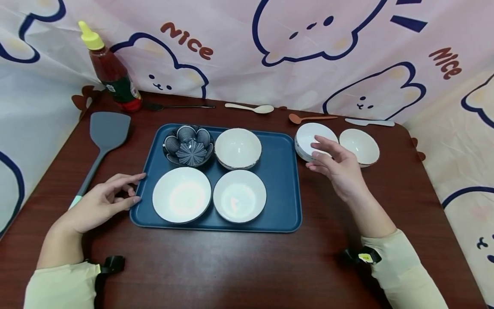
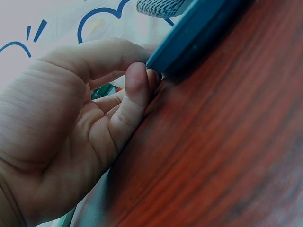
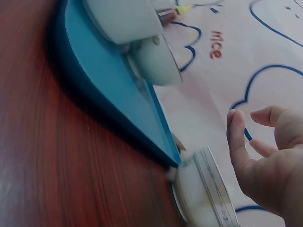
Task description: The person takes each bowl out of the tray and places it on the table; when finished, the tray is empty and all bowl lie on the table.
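My left hand (image 1: pixel 102 201) is at the left rim of a blue tray (image 1: pixel 283 184), its index finger and thumb touching the edge; the left wrist view shows the fingertips at the tray's underside and rim. On the tray stand a dark petal-shaped bowl (image 1: pixel 189 146), a white bowl (image 1: pixel 238 148), a wide white bowl (image 1: pixel 181 195) and another white bowl (image 1: pixel 239 196). My right hand (image 1: pixel 341 169) hovers over a white bowl (image 1: pixel 308 134) just right of the tray, fingers spread and holding nothing. In the right wrist view, a gap separates the hand from that bowl (image 3: pixel 203 189).
Another white bowl (image 1: pixel 360 146) stands further right. Along the back lie a dark slim utensil (image 1: pixel 181 106), a cream spoon (image 1: pixel 251 108), a brown spoon (image 1: pixel 308 118) and a white knife (image 1: pixel 368 122). At left are a grey spatula (image 1: pixel 109 131) and a red sauce bottle (image 1: pixel 113 73).
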A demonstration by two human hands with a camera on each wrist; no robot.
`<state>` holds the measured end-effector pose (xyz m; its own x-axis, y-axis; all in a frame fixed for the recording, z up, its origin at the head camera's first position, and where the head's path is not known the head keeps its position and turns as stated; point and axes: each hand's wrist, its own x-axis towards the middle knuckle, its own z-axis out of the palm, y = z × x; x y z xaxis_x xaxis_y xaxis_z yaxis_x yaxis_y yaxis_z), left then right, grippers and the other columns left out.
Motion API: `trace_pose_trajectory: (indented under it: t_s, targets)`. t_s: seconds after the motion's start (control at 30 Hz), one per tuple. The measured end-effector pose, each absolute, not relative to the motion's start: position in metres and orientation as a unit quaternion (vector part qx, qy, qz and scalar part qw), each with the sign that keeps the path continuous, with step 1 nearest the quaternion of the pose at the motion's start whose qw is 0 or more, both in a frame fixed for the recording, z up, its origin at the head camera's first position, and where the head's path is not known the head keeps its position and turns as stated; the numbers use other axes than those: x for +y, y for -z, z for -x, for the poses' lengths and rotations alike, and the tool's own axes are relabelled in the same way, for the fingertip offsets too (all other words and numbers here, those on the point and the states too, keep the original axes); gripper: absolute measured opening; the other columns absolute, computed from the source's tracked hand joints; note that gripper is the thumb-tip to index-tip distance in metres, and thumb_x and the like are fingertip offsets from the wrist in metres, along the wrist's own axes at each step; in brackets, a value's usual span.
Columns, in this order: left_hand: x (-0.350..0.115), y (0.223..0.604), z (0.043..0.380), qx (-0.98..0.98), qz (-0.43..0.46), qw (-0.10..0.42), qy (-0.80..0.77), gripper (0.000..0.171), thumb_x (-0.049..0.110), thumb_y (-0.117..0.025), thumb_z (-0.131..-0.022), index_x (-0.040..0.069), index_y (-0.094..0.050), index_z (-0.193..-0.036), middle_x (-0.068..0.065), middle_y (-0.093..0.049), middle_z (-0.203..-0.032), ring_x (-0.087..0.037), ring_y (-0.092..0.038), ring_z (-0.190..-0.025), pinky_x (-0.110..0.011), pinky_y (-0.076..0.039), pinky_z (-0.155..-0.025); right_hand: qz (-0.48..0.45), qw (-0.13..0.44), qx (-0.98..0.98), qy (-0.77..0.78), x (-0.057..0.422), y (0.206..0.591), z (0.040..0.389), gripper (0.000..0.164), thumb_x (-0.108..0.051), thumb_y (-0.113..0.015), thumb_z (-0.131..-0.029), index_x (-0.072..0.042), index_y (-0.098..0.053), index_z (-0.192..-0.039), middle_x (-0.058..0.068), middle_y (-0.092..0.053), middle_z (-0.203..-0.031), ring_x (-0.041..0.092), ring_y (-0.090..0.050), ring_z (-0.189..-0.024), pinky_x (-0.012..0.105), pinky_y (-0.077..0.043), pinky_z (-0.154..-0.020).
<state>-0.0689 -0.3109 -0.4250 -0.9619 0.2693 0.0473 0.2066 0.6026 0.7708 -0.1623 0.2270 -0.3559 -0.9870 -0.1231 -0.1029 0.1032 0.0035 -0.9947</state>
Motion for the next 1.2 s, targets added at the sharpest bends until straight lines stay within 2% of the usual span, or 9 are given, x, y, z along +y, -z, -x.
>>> trace_pose_trajectory:
  t_s: [0.37,0.7,0.93,1.2]
  targets:
    - [-0.311,0.424,0.070,0.896,-0.132,0.037,-0.423,0.053,0.003,-0.070,-0.091,0.012,-0.056,-0.142,0.004,-0.053,-0.099,-0.006,-0.050,-0.081,-0.026,-0.040,-0.058,0.067,0.159,0.742,0.647,0.191,0.364,0.183,0.054,-0.018,-0.063,-0.099,-0.009,-0.045,-0.149,0.026,-0.045,-0.143,0.015,-0.074,-0.087,0.029,-0.058,-0.080]
    - [-0.313,0.428,0.071,0.891,-0.146,0.033,-0.429,0.054,0.000,-0.069,-0.090,0.007,-0.054,-0.142,0.004,-0.052,-0.100,-0.005,-0.050,-0.082,-0.024,-0.040,-0.059,0.081,0.241,0.721,0.644,0.154,0.373,0.198,0.056,-0.021,-0.061,-0.100,-0.012,-0.041,-0.152,0.019,-0.046,-0.142,0.018,-0.074,-0.089,0.031,-0.057,-0.084]
    - [-0.310,0.425,0.070,0.893,-0.129,0.040,-0.429,0.052,0.002,-0.069,-0.092,0.011,-0.056,-0.141,0.004,-0.053,-0.099,-0.005,-0.051,-0.084,-0.024,-0.041,-0.060,0.076,0.256,0.723,0.637,0.142,0.382,0.210,0.054,-0.023,-0.062,-0.100,-0.017,-0.045,-0.150,0.016,-0.048,-0.139,0.020,-0.074,-0.089,0.033,-0.058,-0.084]
    - [-0.310,0.423,0.070,0.896,-0.114,0.040,-0.427,0.051,0.004,-0.069,-0.092,0.015,-0.057,-0.140,0.003,-0.053,-0.098,-0.007,-0.051,-0.083,-0.026,-0.041,-0.060,0.087,0.312,0.714,0.622,0.134,0.388,0.222,0.060,-0.023,-0.059,-0.101,-0.020,-0.035,-0.156,0.018,-0.050,-0.138,0.021,-0.074,-0.089,0.035,-0.058,-0.082]
